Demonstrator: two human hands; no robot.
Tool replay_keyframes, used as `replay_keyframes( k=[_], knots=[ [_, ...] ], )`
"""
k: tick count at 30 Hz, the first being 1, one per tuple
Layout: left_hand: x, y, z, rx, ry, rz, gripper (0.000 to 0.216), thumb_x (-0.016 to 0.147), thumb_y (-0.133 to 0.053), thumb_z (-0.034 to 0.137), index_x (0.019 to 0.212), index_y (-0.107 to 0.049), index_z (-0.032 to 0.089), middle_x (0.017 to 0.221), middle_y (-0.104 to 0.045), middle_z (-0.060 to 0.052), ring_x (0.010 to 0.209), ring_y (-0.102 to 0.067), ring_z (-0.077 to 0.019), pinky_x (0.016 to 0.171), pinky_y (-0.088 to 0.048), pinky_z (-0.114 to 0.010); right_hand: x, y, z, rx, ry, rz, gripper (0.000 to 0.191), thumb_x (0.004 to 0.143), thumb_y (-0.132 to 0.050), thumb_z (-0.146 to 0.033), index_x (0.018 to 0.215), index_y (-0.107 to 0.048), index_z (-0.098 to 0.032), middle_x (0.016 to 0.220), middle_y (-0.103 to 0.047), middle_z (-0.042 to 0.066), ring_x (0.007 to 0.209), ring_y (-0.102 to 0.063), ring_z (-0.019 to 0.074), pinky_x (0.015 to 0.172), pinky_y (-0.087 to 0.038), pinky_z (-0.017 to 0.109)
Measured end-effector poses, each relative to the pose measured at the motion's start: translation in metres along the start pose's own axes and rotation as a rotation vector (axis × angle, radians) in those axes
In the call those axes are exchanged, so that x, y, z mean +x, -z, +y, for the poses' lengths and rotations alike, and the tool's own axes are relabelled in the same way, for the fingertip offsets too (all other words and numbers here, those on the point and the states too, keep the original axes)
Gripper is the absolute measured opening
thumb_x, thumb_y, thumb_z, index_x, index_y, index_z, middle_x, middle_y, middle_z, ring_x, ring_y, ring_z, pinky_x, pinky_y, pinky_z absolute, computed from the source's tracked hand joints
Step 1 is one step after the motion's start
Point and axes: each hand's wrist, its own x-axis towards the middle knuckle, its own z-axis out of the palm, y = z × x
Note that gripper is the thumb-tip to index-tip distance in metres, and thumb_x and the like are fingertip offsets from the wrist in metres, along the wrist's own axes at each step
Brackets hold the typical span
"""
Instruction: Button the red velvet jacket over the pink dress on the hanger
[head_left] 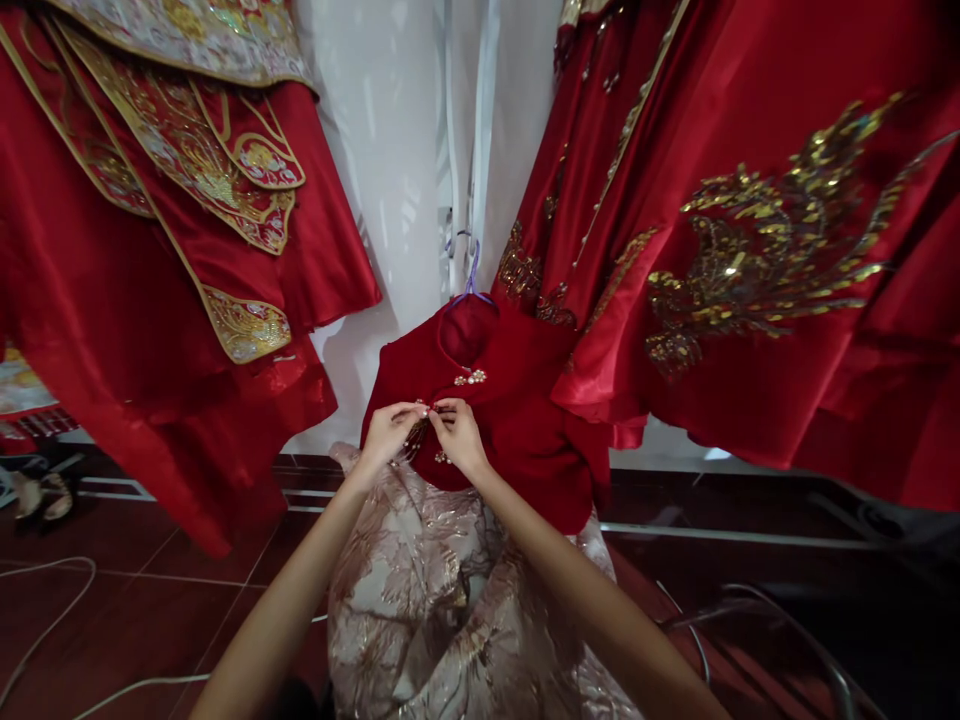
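A short red garment (525, 420) hangs in front of me on a purple hanger (472, 275), over a pale brocade cloth with a shiny floral pattern (405, 580). At the garment's front opening my left hand (391, 432) and my right hand (459, 436) meet, fingertips closed in a pinch. Between them is the garment's front edge with a small beaded part, mostly hidden by the fingers. Below the left fingertips dangle beaded strands (412, 440). A pearl-like beaded fastening (471, 377) sits at the neckline above the hands.
Red satin garments with gold embroidery (247, 330) hang at left, and a red one with gold sequins (750, 270) hangs at right. White metal rack poles (480, 120) stand behind. A pair of shoes (43, 497) and white cables (90, 590) lie on the dark red tiled floor.
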Motion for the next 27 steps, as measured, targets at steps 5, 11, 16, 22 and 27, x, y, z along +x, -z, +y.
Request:
replay_keyframes(
  k=[5, 11, 16, 22, 27],
  knots=[
    [-0.001, 0.002, 0.003, -0.02, 0.035, 0.0, 0.021, 0.069, -0.063, 0.028, 0.081, -0.07, 0.013, 0.092, -0.071, -0.009, 0.089, -0.064, -0.019, 0.089, -0.047, -0.034, -0.004, -0.01, 0.005, 0.1, -0.024, 0.05, 0.027, 0.077, -0.057, -0.034, 0.096, -0.046, -0.019, 0.095, -0.056, 0.006, 0.082, -0.06, 0.0147, 0.073, -0.053, 0.029],
    [-0.002, 0.007, 0.009, -0.168, 0.151, -0.011, 0.029, 0.067, -0.065, 0.031, 0.088, -0.069, 0.01, 0.092, -0.07, -0.011, 0.085, -0.065, -0.0181, 0.085, -0.048, -0.032, -0.005, -0.004, 0.003, 0.138, 0.007, 0.082, 0.03, 0.076, -0.058, -0.034, 0.099, -0.045, -0.02, 0.088, -0.054, 0.004, 0.078, -0.058, 0.0142, 0.072, -0.051, 0.029],
    [0.002, 0.006, 0.008, -0.189, 0.163, 0.018, 0.025, 0.066, -0.065, 0.029, 0.084, -0.069, 0.011, 0.093, -0.07, -0.011, 0.087, -0.065, -0.0179, 0.085, -0.048, -0.031, -0.004, 0.002, -0.002, 0.095, 0.037, -0.016, 0.028, 0.075, -0.058, -0.032, 0.098, -0.048, -0.02, 0.085, -0.054, 0.003, 0.076, -0.057, 0.014, 0.07, -0.051, 0.028],
    [0.003, 0.002, 0.007, -0.102, 0.123, 0.008, 0.021, 0.064, -0.069, 0.026, 0.079, -0.069, 0.011, 0.089, -0.071, -0.01, 0.084, -0.066, -0.0182, 0.087, -0.049, -0.034, 0.0, 0.003, -0.003, 0.01, 0.061, -0.019, 0.025, 0.077, -0.056, -0.03, 0.098, -0.05, -0.019, 0.086, -0.054, 0.004, 0.073, -0.057, 0.0136, 0.065, -0.052, 0.027],
    [0.001, 0.004, 0.0, 0.02, 0.025, -0.026, 0.028, 0.065, -0.07, 0.029, 0.088, -0.069, 0.012, 0.093, -0.07, -0.01, 0.082, -0.067, -0.0192, 0.083, -0.052, -0.034, 0.002, 0.006, -0.009, -0.072, 0.083, -0.036, 0.022, 0.075, -0.057, -0.027, 0.095, -0.054, -0.018, 0.085, -0.055, 0.004, 0.072, -0.057, 0.0136, 0.063, -0.051, 0.026]
  ],
)
